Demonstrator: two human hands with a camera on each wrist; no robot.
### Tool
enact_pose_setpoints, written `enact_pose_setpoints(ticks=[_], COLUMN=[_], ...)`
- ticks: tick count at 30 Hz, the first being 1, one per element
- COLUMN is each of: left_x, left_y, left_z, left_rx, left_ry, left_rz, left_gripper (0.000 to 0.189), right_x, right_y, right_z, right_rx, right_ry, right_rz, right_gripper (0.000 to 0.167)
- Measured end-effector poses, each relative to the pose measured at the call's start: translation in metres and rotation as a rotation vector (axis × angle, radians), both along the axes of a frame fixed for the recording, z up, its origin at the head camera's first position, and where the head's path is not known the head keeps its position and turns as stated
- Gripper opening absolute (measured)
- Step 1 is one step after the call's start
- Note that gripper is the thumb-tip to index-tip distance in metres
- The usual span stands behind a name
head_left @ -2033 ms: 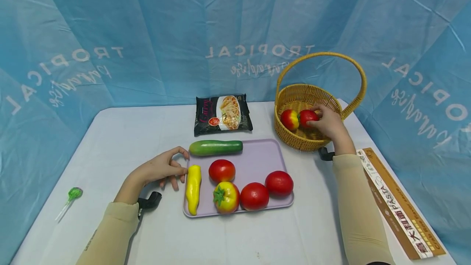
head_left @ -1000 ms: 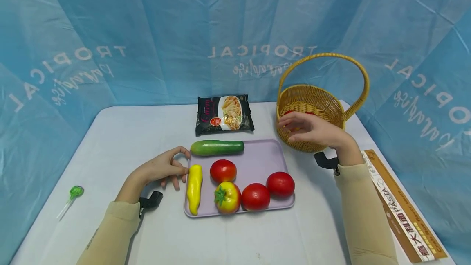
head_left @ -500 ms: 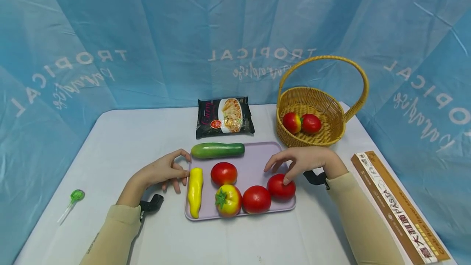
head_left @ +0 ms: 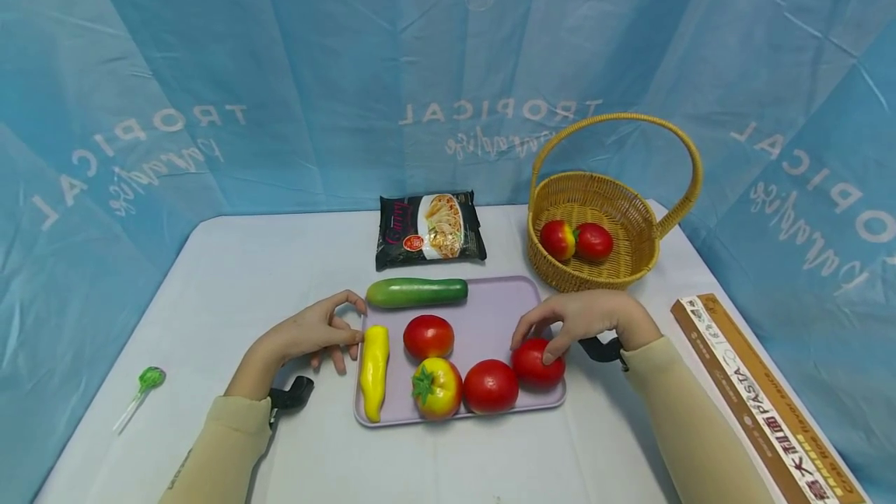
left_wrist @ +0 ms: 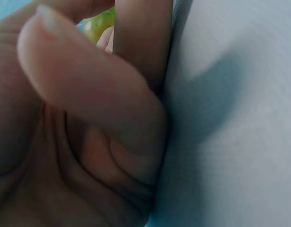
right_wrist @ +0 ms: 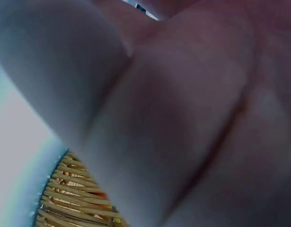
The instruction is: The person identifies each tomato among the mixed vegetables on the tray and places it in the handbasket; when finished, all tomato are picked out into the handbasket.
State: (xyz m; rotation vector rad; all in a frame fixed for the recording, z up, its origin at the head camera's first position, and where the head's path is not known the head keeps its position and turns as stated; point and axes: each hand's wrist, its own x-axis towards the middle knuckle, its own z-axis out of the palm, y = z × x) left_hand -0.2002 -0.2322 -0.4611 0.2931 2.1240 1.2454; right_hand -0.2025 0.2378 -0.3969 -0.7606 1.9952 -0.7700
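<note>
At the right end of a lilac tray [head_left: 493, 317], my right hand [head_left: 588, 316] grips a red tomato [head_left: 532, 372] from above, thumb on its near side and fingers at its far left. Beside it lie another red tomato [head_left: 491, 387], a yellow-red one with a green calyx [head_left: 439, 391], and a third red one [head_left: 428, 336]. My left hand [head_left: 301, 335] rests at the tray's left rim, fingers loosely bent and holding nothing, close to a yellow pepper [head_left: 374, 372]. A green cucumber [head_left: 416, 293] lies along the tray's far left. Palm and fingers fill much of both wrist views.
A wicker basket [head_left: 633, 263] with a tall handle stands at the back right, holding a red-yellow fruit [head_left: 556, 239] and a red one [head_left: 595, 242]. A black noodle packet [head_left: 430, 229] lies at the back, a long pasta box [head_left: 763, 395] at right, a green lollipop [head_left: 150, 379] at left.
My right hand has let go of the red fruit in the basket, come back toward the tray and closed round the right-hand tomato. My left hand has stayed by the tray rim.
</note>
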Motion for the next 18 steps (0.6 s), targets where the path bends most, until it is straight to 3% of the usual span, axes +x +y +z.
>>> enact_pose_setpoints(ticks=[10, 15, 18], left_x=[0.000, 0.000, 0.001], left_y=[0.002, 0.001, 0.001], left_z=[0.002, 0.004, 0.004], left_rx=[-0.006, -0.006, -0.008], left_ry=[-0.001, -0.002, -0.003], left_rz=[0.005, 0.010, 0.011], left_gripper=[0.053, 0.053, 0.052], right_x=[-0.001, -0.006, -0.007], right_y=[0.006, 0.014, 0.021], right_z=[0.003, 0.009, 0.015], right_rx=[-0.023, -0.181, -0.280], right_ry=[0.009, 0.054, 0.104], right_rz=[-0.035, -0.016, -0.049], right_gripper=[0.038, 0.040, 0.040])
